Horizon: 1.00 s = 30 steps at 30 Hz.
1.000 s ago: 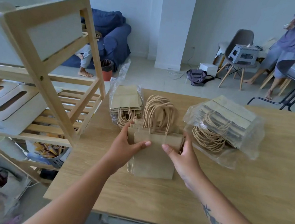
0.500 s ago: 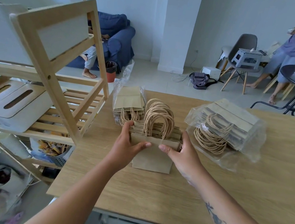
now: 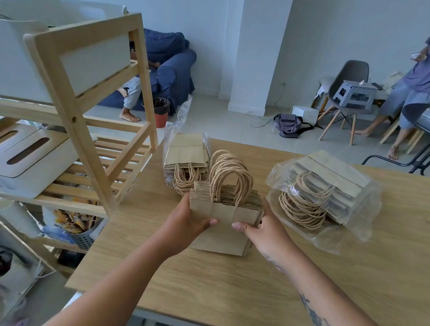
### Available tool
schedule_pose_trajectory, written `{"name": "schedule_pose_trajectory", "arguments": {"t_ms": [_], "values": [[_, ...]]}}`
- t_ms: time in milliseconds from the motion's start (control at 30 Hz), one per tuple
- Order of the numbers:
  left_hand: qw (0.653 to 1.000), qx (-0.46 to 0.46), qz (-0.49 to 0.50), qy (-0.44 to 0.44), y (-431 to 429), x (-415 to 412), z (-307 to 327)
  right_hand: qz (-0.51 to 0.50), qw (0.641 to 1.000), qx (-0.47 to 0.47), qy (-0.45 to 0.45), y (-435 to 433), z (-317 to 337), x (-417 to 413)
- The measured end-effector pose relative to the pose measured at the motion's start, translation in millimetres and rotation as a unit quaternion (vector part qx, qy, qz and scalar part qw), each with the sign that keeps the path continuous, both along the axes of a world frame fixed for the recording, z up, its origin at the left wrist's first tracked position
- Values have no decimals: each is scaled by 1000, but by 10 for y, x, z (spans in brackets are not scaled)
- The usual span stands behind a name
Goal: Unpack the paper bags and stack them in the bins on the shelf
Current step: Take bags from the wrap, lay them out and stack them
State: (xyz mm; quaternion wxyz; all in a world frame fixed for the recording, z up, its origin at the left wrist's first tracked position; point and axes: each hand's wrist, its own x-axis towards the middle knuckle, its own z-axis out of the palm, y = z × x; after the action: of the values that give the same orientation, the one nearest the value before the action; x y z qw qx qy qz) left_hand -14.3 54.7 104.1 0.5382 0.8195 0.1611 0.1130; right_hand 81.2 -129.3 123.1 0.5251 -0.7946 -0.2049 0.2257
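We grip the stack of brown paper bags (image 3: 225, 213) between left hand (image 3: 187, 230) and right hand (image 3: 267, 237); seemingly tipped upright now, ready for the nine-o'clock wooden shelf (image 3: 74, 120).

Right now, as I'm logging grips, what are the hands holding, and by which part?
Both hold the unwrapped stack of paper bags: left hand grips its left side, right hand its right side, thumbs across the front.
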Motion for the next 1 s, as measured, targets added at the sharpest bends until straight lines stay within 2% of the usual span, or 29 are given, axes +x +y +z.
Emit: {"name": "schedule_pose_trajectory", "arguments": {"t_ms": [267, 767, 1000], "values": [[1000, -11, -10, -11, -34, -55, -32, -1, 1000, 8, 7, -91, -14, -33], [998, -44, -13, 51, -28, -28, 61, 3, 993, 71, 90, -45, -43, 39], [996, 16, -51, 72, 43, -12, 402, 12, 989, 105, 105, -62, -124, 78]]}}
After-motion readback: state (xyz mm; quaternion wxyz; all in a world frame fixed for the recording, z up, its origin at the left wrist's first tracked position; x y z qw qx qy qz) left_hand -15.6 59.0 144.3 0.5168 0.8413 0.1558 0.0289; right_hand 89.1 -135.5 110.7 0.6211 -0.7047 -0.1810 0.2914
